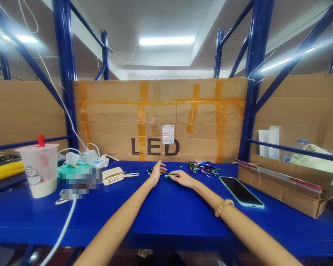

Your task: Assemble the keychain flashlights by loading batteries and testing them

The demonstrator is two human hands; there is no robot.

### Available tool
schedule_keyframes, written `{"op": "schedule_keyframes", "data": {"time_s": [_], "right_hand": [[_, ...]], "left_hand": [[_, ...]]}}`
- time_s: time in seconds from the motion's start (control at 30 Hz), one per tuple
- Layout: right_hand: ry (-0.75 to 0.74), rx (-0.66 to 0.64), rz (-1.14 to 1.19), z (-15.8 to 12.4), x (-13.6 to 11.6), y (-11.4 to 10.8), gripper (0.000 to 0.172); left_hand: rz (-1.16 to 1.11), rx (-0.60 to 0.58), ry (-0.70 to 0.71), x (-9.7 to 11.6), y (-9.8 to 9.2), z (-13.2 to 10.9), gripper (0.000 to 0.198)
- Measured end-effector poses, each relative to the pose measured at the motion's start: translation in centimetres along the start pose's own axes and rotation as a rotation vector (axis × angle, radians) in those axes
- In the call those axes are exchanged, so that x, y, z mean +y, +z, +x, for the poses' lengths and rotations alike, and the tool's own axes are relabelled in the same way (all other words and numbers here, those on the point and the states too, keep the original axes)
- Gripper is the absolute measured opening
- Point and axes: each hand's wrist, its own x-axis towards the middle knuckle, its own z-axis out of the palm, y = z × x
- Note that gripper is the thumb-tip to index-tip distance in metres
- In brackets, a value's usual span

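1 open left hand [157, 173] just beside a black pen [150, 170], 1 right hand [184, 178] closed on a green pen [170, 176], both low on the blue table [183, 225], next to the pen pile [202, 169], kept within easy reach!

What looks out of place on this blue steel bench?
A loose heap of coloured pens lies scattered on the blue steel bench, unboxed and pointing every way. A green pen lies apart at the right hand, and a black pen near the left hand.
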Motion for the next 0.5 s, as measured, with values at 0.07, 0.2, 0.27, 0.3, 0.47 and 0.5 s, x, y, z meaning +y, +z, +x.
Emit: {"op": "schedule_keyframes", "data": {"time_s": [0.07,0.2,0.27,0.3,0.47,0.5], "right_hand": [[-0.013,-0.007,0.005,0.09,0.19,-0.02,0.033],[-0.032,-0.002,-0.003,0.15,0.43,-0.07,0.034],[-0.036,0.003,-0.010,0.13,0.47,-0.05,0.034],[-0.037,0.003,-0.015,0.11,0.48,-0.05,0.034],[-0.036,0.006,-0.045,0.20,0.50,-0.06,0.036],[-0.037,0.007,-0.050,0.23,0.51,-0.08,0.037]], "left_hand": [[0.007,0.002,0.001,-0.06,0.00,0.03,0.046],[0.030,-0.001,0.009,-0.18,0.02,0.07,0.047],[0.048,-0.005,0.016,-0.23,0.03,0.10,0.047],[0.059,-0.007,0.021,-0.25,0.02,0.10,0.046],[0.141,-0.022,0.076,-0.24,-0.13,-0.08,0.043],[0.163,-0.030,0.089,-0.21,-0.15,-0.18,0.043]]}}
